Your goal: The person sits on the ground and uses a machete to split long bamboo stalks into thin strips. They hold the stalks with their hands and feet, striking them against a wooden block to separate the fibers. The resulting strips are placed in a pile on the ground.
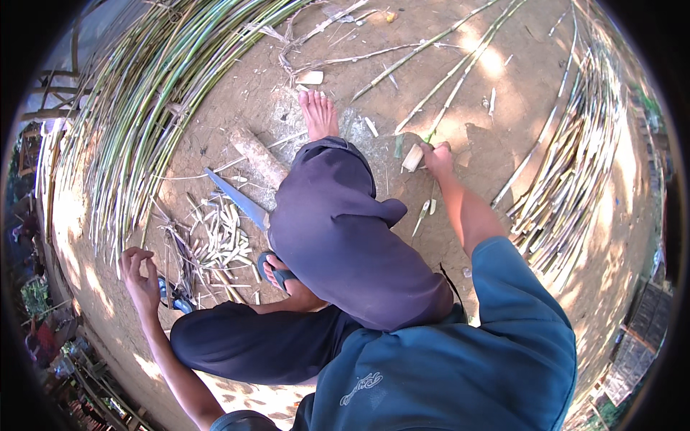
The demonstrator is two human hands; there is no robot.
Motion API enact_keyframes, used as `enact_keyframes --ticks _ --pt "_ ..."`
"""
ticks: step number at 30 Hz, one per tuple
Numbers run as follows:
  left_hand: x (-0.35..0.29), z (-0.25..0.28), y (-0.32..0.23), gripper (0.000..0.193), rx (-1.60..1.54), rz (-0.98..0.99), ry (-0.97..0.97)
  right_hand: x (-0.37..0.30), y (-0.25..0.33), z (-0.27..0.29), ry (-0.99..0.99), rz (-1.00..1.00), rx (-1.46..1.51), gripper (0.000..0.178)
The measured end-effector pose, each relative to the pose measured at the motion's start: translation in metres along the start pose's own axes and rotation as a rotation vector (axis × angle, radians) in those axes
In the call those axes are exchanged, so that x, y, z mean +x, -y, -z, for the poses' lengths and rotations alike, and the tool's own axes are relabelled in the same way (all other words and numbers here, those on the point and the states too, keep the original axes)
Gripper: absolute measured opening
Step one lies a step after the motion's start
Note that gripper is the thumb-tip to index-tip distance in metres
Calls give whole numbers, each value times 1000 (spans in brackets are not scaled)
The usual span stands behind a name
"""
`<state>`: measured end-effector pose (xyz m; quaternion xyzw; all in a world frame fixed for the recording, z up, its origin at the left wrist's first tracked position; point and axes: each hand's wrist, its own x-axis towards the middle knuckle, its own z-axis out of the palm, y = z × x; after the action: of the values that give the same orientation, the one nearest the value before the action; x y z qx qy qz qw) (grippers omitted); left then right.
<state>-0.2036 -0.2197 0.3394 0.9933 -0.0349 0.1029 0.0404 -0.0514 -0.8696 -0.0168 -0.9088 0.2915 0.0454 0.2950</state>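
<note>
My right hand is closed at the end of a pale, blocky piece of wood, and a thin green cane reaches the ground just beyond its fingers. How far the fingers wrap round the wood is partly hidden. Out to the left, my left hand is raised with its fingers bent and apart, holding nothing. Near it are the lower ends of a large bundle of green and yellow canes. A saw with a blue-looking blade lies by my knee, its handle hidden.
A short log lies beside my bare foot. Pale offcuts form a heap left of my sandalled foot. Another bundle of cut canes lies at the right. Dry twisted stems lie ahead on the dirt ground.
</note>
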Motion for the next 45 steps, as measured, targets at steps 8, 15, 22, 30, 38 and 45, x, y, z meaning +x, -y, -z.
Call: enact_keyframes --ticks 8,15,22,30,38,45 --pt "-3 -4 -8 9 -137 129 142 70 -8 -35 -35 -57 -101 42" --pt "-12 -1 -4 8 -244 196 144 30 75 24 558 -212 374 26" --pt "29 1 -45 9 -209 -90 176 -11 141 121 846 -121 1024 18" --pt "90 12 -128 11 -434 -362 69 -101 304 263 927 77 1124 17" --pt "147 -28 -161 57 -1190 202 620 -272 360 170 1121 -23 847 19" --pt "89 -132 -206 37 -787 276 989 -370 273 19 1227 181 691 27"
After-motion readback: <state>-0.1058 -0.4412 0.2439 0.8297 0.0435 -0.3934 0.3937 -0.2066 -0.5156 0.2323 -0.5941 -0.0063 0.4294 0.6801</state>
